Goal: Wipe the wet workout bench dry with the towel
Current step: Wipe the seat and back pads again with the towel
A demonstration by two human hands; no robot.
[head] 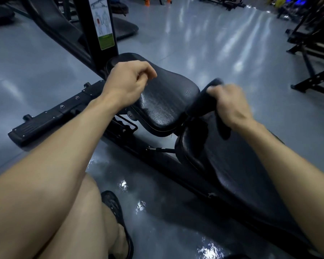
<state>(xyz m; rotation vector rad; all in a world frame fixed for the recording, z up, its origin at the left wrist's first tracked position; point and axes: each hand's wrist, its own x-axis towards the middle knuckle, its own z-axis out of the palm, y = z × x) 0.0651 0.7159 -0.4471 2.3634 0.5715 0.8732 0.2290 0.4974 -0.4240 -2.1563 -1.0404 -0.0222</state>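
Note:
The black workout bench has a textured seat pad [166, 103] in the middle and a longer back pad [241, 169] running toward the lower right. My right hand [230, 103] grips a dark towel [200, 101] bunched at the seat pad's right edge, above the gap between the two pads. One end of the towel hangs down below the hand; hand and towel are motion-blurred. My left hand [129, 79] hovers over the far left end of the seat pad with its fingers curled, and nothing shows in it.
A black machine post with an instruction label [102, 25] rises just behind the seat. The bench's base bar [45, 120] lies to the left on the shiny grey floor [195, 43]. My bare leg and a dark sandal [112, 204] are at the bottom. Racks [314, 53] stand at the right.

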